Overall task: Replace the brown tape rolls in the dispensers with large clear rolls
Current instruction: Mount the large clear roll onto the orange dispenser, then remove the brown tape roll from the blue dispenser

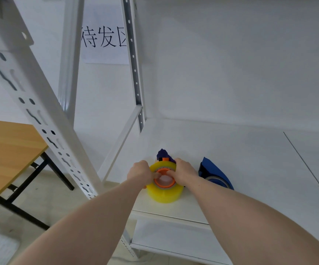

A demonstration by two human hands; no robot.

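Both bare forearms reach out: my left hand [139, 172] and right hand [183, 172] grip the large yellowish clear tape roll [163, 194] on the white shelf [231, 169], seemingly pressing it onto the blue dispenser's orange hub [164, 177].

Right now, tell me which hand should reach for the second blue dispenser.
Probably the right hand. It grips the clear roll on the side nearest the second blue dispenser, which lies just right of it on the shelf. The left hand would have to cross the roll.
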